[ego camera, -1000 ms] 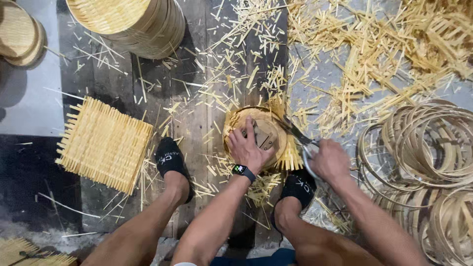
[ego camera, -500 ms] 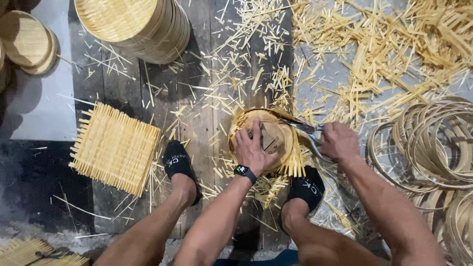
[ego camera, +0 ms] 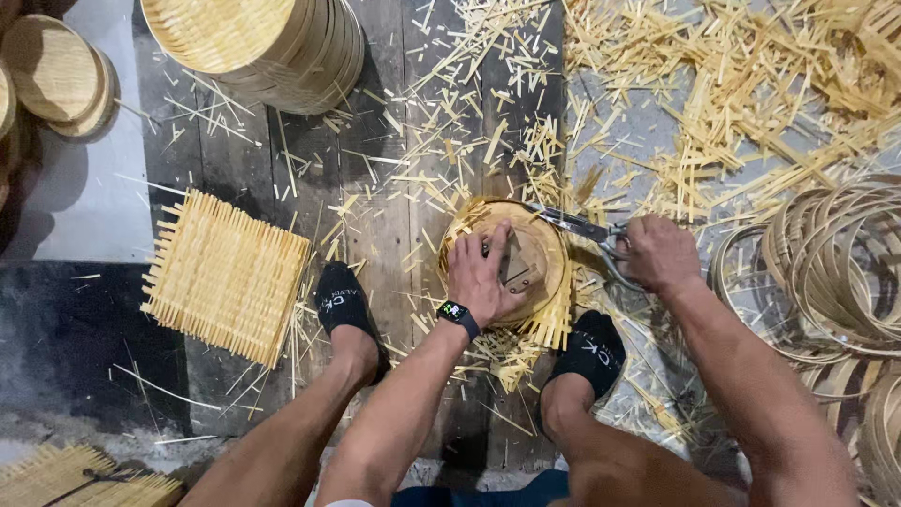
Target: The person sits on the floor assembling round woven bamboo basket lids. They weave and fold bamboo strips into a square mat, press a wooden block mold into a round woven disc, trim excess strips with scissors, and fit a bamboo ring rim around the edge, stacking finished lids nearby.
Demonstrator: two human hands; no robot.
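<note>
Trimming the woven bamboo disc (ego camera: 526, 268)
Your left hand (ego camera: 483, 272) lies spread flat on it; your right hand (ego camera: 657, 253) grips scissors (ego camera: 577, 225) at its rim (light, stiff, likely brittle slats).

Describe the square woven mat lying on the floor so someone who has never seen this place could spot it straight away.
Start at the tall stack of round bamboo trays at the top of the view and look straight down the dark wooden floorboards. Left of the person's black-socked left foot lies the square woven bamboo mat. Unlike the round trays and hoops around it, it is flat, four-sided and fringed with loose stick ends.
</note>
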